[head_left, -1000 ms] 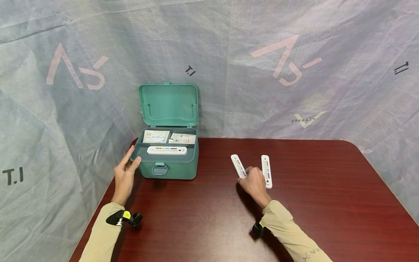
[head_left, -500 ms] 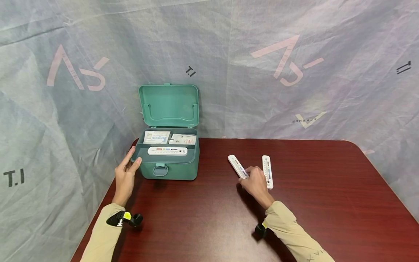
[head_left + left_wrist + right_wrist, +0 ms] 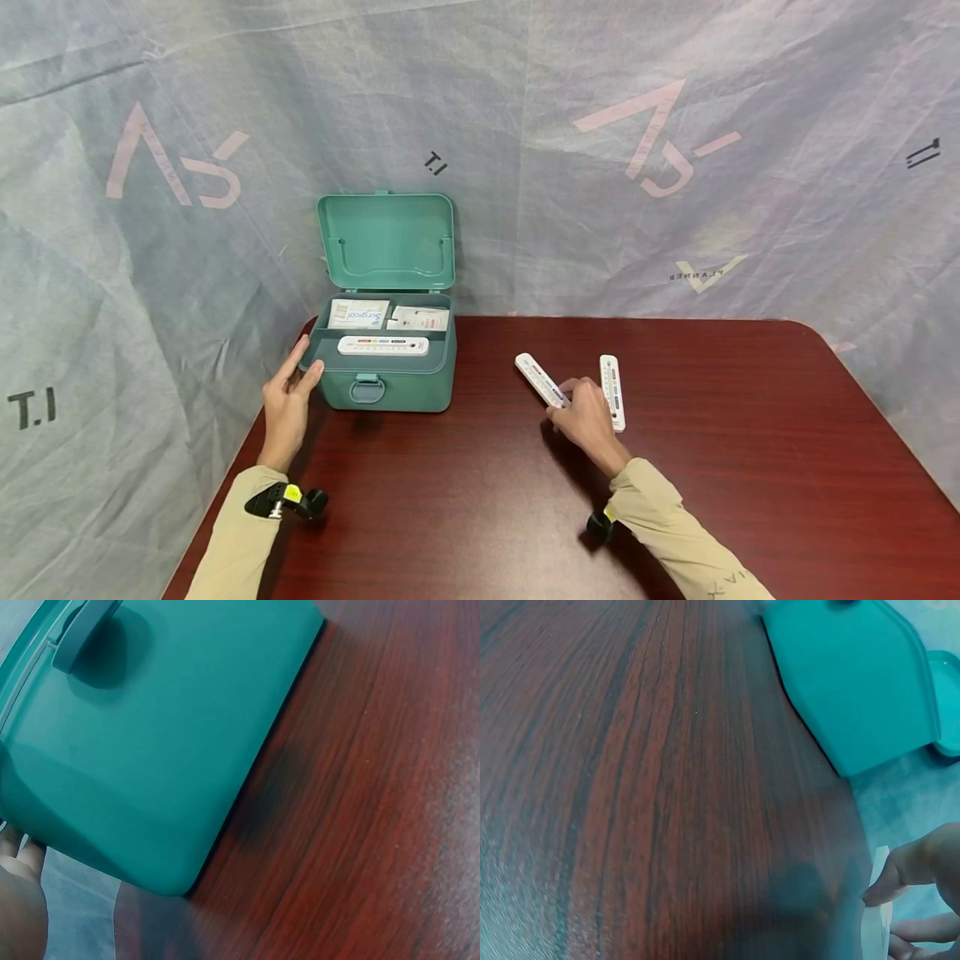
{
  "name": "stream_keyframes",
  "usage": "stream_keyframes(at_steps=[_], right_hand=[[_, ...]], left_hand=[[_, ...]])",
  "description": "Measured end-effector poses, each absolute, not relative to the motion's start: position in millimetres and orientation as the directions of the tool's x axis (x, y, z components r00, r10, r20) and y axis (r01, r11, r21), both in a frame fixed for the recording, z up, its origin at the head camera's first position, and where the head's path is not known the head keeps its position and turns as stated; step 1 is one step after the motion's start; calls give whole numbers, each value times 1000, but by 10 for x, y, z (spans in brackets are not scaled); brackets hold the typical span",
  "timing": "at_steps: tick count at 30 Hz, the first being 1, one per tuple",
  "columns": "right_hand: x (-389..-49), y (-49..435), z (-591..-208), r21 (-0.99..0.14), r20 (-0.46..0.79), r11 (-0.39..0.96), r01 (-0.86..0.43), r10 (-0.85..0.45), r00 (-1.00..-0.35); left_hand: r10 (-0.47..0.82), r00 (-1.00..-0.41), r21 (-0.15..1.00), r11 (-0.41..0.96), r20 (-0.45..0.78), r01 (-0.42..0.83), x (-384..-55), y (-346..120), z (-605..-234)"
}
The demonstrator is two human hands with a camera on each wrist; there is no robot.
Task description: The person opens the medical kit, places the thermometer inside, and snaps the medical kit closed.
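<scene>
A green first-aid box (image 3: 390, 389) stands at the back left with its lid raised. My left hand (image 3: 285, 412) rests against the box's front left corner, thumb by the rim and fingers stretched along the side. My right hand (image 3: 587, 419) pinches the near end of a white strip thermometer (image 3: 538, 377), seen edge-on between thumb and fingers in the right wrist view. The thermometer slants toward the back left. Just right of that hand a second white thermometer (image 3: 612, 387) lies on the table, partly covered by the hand.
On the box's inner tray lies another white thermometer (image 3: 382, 345). Behind it, compartments hold a white packet marked Surgical (image 3: 358, 313) and a smaller white packet (image 3: 418, 318). A grey fabric curtain (image 3: 525, 167) hangs behind the dark red wooden table (image 3: 450, 500).
The pinched thermometer's far end has swung to the left, and the right hand has shifted slightly right. The left hand and the box stay in place.
</scene>
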State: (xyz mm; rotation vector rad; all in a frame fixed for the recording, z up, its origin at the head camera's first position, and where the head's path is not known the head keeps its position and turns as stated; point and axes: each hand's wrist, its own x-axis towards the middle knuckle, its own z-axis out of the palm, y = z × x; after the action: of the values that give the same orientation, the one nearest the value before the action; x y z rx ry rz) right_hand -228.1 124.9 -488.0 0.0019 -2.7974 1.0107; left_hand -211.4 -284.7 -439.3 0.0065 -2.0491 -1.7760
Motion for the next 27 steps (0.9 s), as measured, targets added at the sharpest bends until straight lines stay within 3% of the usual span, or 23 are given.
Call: stream_keyframes(at_steps=[27], right_hand=[[-2268,1166,-4692,-614,190,781,-116,4,-982]], left_hand=[[-267,-911,948,125,315,292,-2117,-2866,-4413]])
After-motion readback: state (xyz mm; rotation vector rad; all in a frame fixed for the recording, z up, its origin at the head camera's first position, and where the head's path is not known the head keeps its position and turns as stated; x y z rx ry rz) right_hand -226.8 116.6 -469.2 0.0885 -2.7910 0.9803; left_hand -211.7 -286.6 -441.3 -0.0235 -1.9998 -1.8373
